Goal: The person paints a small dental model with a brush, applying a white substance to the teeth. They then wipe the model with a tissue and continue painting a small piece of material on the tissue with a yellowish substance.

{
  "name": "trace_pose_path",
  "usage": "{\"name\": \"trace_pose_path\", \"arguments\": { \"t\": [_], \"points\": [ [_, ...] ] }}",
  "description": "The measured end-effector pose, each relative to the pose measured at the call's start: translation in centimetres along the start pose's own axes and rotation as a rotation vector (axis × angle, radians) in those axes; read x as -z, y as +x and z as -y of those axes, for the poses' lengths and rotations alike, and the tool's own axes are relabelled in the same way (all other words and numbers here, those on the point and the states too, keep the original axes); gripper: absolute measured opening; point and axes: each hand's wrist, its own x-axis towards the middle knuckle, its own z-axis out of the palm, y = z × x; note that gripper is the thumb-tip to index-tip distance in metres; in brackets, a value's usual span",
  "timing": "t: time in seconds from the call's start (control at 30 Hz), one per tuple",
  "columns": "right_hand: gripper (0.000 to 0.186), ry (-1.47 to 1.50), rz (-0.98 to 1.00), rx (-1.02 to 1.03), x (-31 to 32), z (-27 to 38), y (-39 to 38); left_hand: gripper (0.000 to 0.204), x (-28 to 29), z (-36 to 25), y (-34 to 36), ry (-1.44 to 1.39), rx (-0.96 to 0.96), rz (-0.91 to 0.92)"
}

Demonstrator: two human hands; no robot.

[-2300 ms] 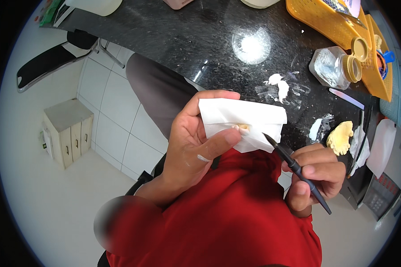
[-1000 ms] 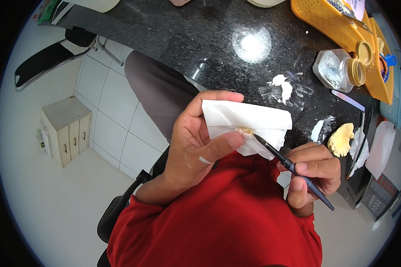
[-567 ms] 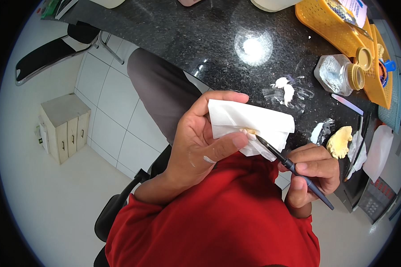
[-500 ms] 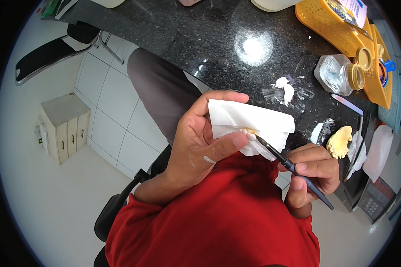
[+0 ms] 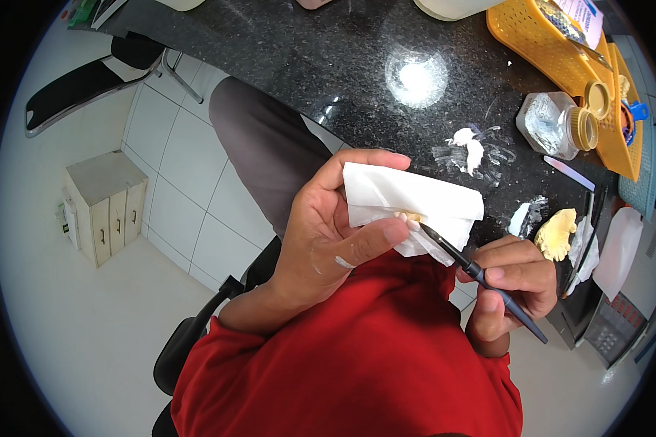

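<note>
My left hand (image 5: 317, 237) is closed on a folded white tissue (image 5: 415, 191), with the thumb across its lower part. Against the tissue, by the thumb tip, lies a small cream and white tooth-like dental piece (image 5: 413, 218), partly hidden by the thumb. My right hand (image 5: 514, 280) grips a dark thin-handled brush (image 5: 481, 275) between thumb and fingers. The brush's dark tip meets or nearly meets the dental piece; whether they touch I cannot tell. White smears mark my left thumb.
On the black speckled counter (image 5: 284, 58) are white paste patches (image 5: 472, 149), a yellow plaster dental cast (image 5: 556, 234), crumpled tissue (image 5: 584, 251), a gold-lidded jar (image 5: 547, 124) and a flat pale tool (image 5: 569, 172). Orange baskets (image 5: 536, 54) stand at the far right. A calculator (image 5: 614, 328) sits near right.
Both hands, the tissue and the brush keep nearly the same pose. The view has shifted very slightly.
</note>
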Motion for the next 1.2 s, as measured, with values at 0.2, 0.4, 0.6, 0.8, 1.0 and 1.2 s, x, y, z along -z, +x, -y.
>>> {"name": "trace_pose_path", "arguments": {
  "t": [0.2, 0.4, 0.6, 0.8, 1.0, 1.2],
  "points": [
    [0.019, 0.015, -0.018, -0.001, 0.0, 0.0, -0.1, 0.051, -0.1, 0.0, 0.0, 0.003, 0.001, -0.005],
    [0.019, 0.009, 0.002, -0.016, 0.1, 0.1, 0.0, 0.050, -0.1, -0.1, 0.0, 0.022, 0.003, -0.013],
    [0.020, -0.011, 0.018, -0.023, 0.1, 0.2, 0.2, 0.050, -0.1, -0.1, 0.0, 0.039, -0.005, -0.010],
    [0.020, 0.081, -0.002, -0.043, 0.7, 0.4, -0.1, 0.048, -0.2, -0.1, -0.1, 0.043, -0.009, -0.016],
    [0.031, -0.065, -0.169, -0.018, -0.6, 0.2, -0.1, 0.045, -0.7, -0.5, -0.5, 0.073, 0.011, -0.041],
    [0.038, -0.371, -0.013, 0.019, -1.1, 0.2, 1.1, 0.041, -1.8, -0.3, -1.0, 0.120, -0.009, -0.130]
  ]
}}
